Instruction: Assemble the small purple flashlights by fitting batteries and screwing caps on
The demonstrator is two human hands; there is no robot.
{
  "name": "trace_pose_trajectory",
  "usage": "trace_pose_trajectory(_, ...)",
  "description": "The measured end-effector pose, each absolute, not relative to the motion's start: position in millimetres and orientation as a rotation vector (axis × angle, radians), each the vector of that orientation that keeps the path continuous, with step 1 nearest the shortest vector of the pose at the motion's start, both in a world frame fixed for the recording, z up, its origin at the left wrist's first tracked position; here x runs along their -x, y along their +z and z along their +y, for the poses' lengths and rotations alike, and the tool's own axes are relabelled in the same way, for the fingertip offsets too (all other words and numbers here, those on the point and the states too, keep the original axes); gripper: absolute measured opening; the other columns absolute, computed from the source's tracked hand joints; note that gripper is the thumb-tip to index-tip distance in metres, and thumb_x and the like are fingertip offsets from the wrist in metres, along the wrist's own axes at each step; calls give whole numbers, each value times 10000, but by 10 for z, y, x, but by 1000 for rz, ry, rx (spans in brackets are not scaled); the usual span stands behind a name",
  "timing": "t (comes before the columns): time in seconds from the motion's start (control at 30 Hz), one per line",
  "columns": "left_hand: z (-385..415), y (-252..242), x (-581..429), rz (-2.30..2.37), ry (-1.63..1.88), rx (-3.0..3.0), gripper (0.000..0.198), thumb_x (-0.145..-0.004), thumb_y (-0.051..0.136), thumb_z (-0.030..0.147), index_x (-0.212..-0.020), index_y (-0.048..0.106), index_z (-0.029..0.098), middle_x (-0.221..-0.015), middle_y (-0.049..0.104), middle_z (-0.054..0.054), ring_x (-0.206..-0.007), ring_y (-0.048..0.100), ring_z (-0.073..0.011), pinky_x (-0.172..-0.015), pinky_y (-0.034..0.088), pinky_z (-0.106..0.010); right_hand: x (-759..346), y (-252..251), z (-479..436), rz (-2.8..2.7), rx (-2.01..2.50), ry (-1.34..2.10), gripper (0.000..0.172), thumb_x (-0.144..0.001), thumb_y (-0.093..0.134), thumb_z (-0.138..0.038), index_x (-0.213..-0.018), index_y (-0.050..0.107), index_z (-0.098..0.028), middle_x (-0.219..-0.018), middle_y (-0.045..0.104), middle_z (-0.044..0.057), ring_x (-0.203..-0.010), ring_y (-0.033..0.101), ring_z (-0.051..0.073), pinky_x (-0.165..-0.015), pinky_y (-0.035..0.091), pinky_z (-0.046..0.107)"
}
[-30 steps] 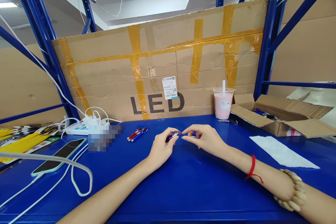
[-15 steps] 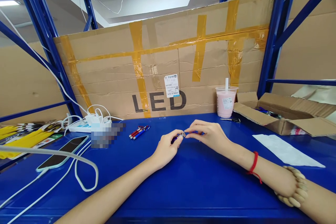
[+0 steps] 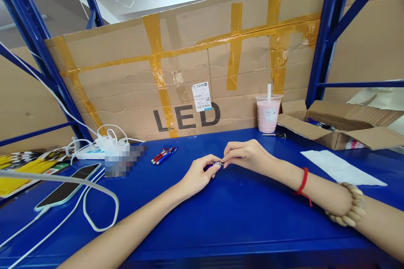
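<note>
Where our hands meet: we have the pen (image 3: 218,163) over the desk (image 3: 252,218), in front and to the left of the pink cup (image 3: 268,114), mostly hidden from us.
Left hand (image 3: 199,175): our grip is clamped on the pen's body.
Right hand (image 3: 249,153): our grip is pinched on its silvery end, nearer the cup.
Loose pens (image 3: 163,157): we see red and blue ones lying together, well left of the cup.
Open carton (image 3: 339,141): just right of the cup.
White sheet (image 3: 342,167): nearer us than the cup, to its right.
</note>
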State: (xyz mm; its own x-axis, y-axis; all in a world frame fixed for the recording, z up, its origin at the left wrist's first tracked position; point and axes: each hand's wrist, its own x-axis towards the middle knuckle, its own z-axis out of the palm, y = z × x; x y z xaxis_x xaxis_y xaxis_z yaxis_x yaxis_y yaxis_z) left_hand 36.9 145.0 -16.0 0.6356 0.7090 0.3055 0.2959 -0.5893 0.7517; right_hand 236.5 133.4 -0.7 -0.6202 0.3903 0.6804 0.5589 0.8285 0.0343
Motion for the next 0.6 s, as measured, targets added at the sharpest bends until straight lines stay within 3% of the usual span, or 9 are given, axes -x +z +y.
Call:
trace_pose_trajectory(0.23,1465,-204,-362,744,744,-2157,113,-848,464,236,-848,538,151,-636,503,27,-576,469,-103,-588,378,-221,-2356,-53,1372,-2296,731,9,288,-813,597,-411,-712,702,-162,-736,647,28,-624,598,113,-568,434,197)
trace_pose_trajectory(0.4,1436,-192,-343,768,740,-2263,80,-846,481,224,-792,498,167,-648,525,31,-589,488,-107,-573,365,-211,-2341,-130,1401,-2180,906,402,231,-706,708,-398,-694,700,-167,-716,629,-6,-436,533,60,-456,408,189)
trace_pose_trajectory(0.6,1425,-186,-316,762,740,-2384,60,-843,502,205,-799,524,171,-717,580,16,-611,494,-112,-564,355,-208,-2295,-165,1389,-2050,1018,655,195,-632,758,-356,-647,698,-171,-675,598,-25,-398,523,53,-402,385,179)
